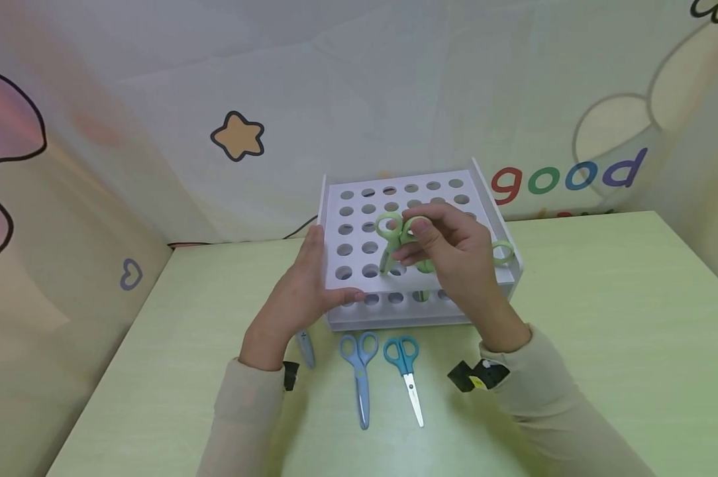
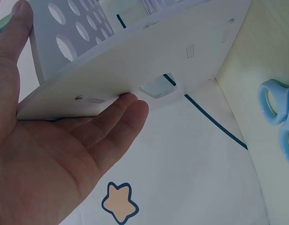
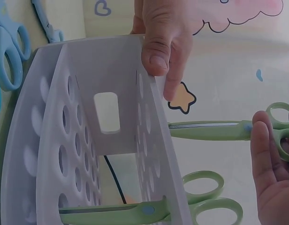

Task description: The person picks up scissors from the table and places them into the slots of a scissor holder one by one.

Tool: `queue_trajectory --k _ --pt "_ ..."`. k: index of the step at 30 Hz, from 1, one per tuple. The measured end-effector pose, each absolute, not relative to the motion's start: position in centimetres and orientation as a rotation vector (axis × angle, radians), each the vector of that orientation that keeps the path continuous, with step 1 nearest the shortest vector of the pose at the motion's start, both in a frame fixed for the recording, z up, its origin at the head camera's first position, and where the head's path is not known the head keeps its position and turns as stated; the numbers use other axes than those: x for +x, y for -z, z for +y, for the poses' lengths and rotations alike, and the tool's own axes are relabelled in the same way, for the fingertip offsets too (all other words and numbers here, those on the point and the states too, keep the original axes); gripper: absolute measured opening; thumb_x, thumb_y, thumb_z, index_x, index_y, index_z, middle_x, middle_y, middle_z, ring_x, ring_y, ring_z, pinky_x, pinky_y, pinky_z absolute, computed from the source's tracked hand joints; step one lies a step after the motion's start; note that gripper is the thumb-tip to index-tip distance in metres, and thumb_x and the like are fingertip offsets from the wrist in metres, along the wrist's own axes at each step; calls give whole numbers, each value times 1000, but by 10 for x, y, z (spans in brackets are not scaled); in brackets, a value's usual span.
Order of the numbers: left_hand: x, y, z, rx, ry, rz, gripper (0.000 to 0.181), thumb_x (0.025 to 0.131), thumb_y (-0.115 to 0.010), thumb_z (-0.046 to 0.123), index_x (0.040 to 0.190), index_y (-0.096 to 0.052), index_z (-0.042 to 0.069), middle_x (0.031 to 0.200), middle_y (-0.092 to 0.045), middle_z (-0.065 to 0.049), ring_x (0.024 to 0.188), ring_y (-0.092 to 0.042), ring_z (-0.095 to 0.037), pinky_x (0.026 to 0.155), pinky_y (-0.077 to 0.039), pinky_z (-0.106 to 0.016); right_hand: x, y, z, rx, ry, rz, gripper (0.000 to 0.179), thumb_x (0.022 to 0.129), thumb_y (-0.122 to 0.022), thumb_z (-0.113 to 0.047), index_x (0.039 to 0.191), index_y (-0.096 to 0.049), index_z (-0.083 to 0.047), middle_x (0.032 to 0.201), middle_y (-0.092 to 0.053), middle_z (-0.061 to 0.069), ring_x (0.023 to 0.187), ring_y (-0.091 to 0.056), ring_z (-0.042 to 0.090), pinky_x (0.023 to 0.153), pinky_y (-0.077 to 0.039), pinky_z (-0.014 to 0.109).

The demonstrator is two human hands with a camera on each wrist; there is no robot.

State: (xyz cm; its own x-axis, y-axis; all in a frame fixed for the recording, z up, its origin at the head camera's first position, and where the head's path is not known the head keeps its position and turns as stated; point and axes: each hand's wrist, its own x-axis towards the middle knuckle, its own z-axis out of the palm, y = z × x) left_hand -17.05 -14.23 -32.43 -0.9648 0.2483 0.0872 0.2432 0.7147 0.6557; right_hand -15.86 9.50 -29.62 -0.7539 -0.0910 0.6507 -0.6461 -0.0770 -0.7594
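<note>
My right hand (image 1: 454, 248) pinches green scissors (image 1: 389, 232) by the handle, blades pointing down at the front row of holes in a white rack (image 1: 389, 283). In the right wrist view their tip meets the top panel; I cannot tell whether it is inside a hole. Another pair of green scissors (image 3: 156, 211) stands through the rack, loops above the top panel. A further green loop (image 1: 503, 252) shows beyond my right hand. My left hand (image 1: 296, 285) braces the rack's left side, thumb along the front edge, fairly straight fingers (image 2: 121, 131) against the outer side wall.
Before the rack lie light blue scissors (image 1: 361, 381) and teal-handled scissors (image 1: 405, 371) with a bare metal blade. Another light blue pair (image 1: 305, 348) is partly hidden by my left wrist. A printed backdrop (image 1: 359, 99) stands behind the table (image 1: 621, 318).
</note>
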Motion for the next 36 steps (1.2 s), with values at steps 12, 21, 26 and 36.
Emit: queue_trajectory --k 12,21,26,36 --pt "-170 323 -143 400 -1113 2897 125 75 -90 41 162 -1 21 146 -35 -1 104 -55 -23 85 -49 -39 -160 301 89 834 -1952 -1848 17 100 -59 0 113 -64 11 97 -70 19 73 -73 26 67 -58 37" --pt "-173 325 -143 447 -1108 2911 122 76 -90 39 162 -5 21 155 -27 -2 104 -54 -22 84 -49 -38 -159 306 86 724 -1953 -2030 18 100 -61 -1 115 -70 4 88 -67 17 53 -62 23 50 -51 30" --pt "-173 325 -143 469 -1116 2914 119 76 -90 38 161 -8 21 150 -30 -2 101 -55 -22 82 -50 -38 -159 310 82 630 -1929 -2170 19 100 -64 -10 114 -73 -1 61 -54 16 40 -52 23 41 -41 28" --pt "-173 325 -142 460 -1109 2917 121 76 -91 37 161 -7 22 155 -26 -2 101 -56 -22 82 -51 -38 -159 318 76 501 -1761 -2392 21 99 -67 -19 116 -76 -12 57 -45 8 37 -49 27 39 -38 30"
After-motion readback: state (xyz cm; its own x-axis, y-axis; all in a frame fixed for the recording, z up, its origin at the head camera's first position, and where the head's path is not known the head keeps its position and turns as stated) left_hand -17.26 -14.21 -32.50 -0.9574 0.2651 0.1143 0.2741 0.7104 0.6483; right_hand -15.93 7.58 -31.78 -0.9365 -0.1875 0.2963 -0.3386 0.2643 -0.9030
